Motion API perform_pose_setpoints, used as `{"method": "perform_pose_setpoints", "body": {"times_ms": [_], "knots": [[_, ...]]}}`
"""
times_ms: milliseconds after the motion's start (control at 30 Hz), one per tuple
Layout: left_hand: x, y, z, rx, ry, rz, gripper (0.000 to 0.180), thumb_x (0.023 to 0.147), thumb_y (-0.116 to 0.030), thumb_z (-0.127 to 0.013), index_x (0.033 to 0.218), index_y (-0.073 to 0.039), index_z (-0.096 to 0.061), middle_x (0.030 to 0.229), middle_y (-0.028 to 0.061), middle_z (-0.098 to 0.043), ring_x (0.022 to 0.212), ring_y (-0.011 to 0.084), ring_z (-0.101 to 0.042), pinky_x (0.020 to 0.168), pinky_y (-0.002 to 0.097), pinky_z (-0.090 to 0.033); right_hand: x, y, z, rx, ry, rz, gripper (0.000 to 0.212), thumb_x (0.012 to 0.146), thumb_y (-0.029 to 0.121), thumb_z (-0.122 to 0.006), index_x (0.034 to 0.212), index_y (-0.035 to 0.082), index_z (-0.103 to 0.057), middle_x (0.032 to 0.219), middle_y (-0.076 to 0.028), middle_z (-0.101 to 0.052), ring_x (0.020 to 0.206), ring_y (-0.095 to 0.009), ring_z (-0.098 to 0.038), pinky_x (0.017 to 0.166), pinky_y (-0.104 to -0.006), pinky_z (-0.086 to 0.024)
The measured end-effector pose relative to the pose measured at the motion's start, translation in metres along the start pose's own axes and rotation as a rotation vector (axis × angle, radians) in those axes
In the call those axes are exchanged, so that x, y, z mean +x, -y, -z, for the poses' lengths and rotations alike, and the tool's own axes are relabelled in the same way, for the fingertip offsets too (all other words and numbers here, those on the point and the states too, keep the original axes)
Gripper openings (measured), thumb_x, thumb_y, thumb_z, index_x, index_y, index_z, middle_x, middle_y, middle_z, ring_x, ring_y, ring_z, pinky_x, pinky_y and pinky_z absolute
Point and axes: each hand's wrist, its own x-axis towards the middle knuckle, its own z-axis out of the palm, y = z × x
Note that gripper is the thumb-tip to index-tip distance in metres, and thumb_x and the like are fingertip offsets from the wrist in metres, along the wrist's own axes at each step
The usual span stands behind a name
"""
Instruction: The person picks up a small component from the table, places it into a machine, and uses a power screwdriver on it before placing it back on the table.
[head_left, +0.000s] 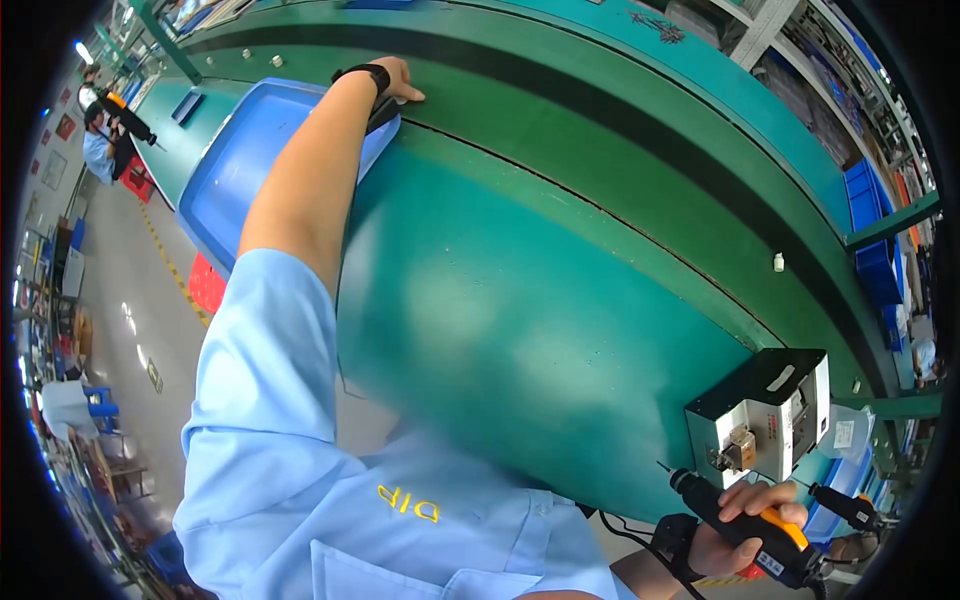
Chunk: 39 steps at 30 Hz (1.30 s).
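My left hand (pixel 400 80) is stretched far across the bench, past the right end of a blue plastic tray (pixel 225 165). Its fingers are curled down around a dark object (pixel 384 114), mostly hidden by the hand and forearm, whose kind I cannot make out. At the lower right, my right hand (pixel 745 510) is wrapped around a black electric screwdriver (pixel 700 494) with an orange-yellow lever. The thin bit points up and left, just short of a black and silver screw feeder (pixel 760 415) on the green bench mat (pixel 500 290).
Beyond the mat runs a green conveyor belt (pixel 600 130) carrying a small white part (pixel 778 262). A second screwdriver (pixel 845 506) is right of my hand, near a clear bin (pixel 846 432). Blue bins (pixel 870 220) stand at the far right. Another person (pixel 98 150) is at the far left.
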Motion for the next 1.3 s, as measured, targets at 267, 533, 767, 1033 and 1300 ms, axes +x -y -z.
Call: {"method": "perform_pose_setpoints", "body": {"times_ms": [267,533,767,1033,1300], "knots": [[-0.025,-0.108,0.01,-0.505,-0.076,-0.617,0.014,0.075,-0.007,-0.066,0.085,-0.002,-0.057,0.073,0.0029,-0.061,0.062,0.0135,-0.058,0.057,0.028,-0.047,0.004,-0.004,-0.008,0.166,-0.056,-0.178,0.049,0.083,0.038,-0.067,0.112,0.008,-0.041,0.062,0.0,-0.047,0.054,-0.011,-0.047,0.055,-0.0281,-0.039],[-0.284,-0.339,-0.032,-0.784,0.269,-1.261,0.024,0.073,-0.002,-0.069,0.096,-0.006,-0.062,0.087,0.0099,-0.058,0.071,0.0225,-0.06,0.066,0.0309,-0.05,0.008,0.027,0.043,0.015,-0.289,0.113,0.032,0.087,0.031,-0.058,0.108,0.009,-0.048,0.061,0.003,-0.042,0.052,-0.009,-0.04,0.055,-0.0259,-0.033],[-0.337,-0.364,-0.085,-0.807,0.399,-1.174,0.025,0.074,-0.001,-0.071,0.097,-0.006,-0.062,0.087,0.0061,-0.055,0.07,0.0137,-0.054,0.061,0.0269,-0.046,0.021,0.023,0.069,-0.028,-0.23,0.081,0.033,0.09,0.036,-0.053,0.107,0.008,-0.049,0.059,0.001,-0.042,0.051,-0.011,-0.04,0.055,-0.029,-0.035],[-0.344,-0.359,-0.092,-1.063,0.436,-1.069,0.021,0.079,-0.004,-0.069,0.099,-0.006,-0.063,0.085,0.006,-0.052,0.066,0.0134,-0.053,0.06,0.0267,-0.047,0.032,0.0,0.079,0.029,-0.058,0.005,0.035,0.091,0.039,-0.051,0.102,0.005,-0.048,0.056,0.0,-0.042,0.048,-0.012,-0.041,0.051,-0.0296,-0.037],[-0.343,-0.36,-0.094,-1.085,0.509,-1.0,0.02,0.078,-0.003,-0.07,0.097,-0.004,-0.064,0.084,0.0068,-0.054,0.065,0.0143,-0.055,0.06,0.0267,-0.047,0.07,-0.014,0.09,0.251,0.19,-0.195,0.034,0.094,0.037,-0.044,0.101,0.004,-0.05,0.058,0.002,-0.04,0.051,-0.007,-0.038,0.052,-0.0254,-0.033]]}}
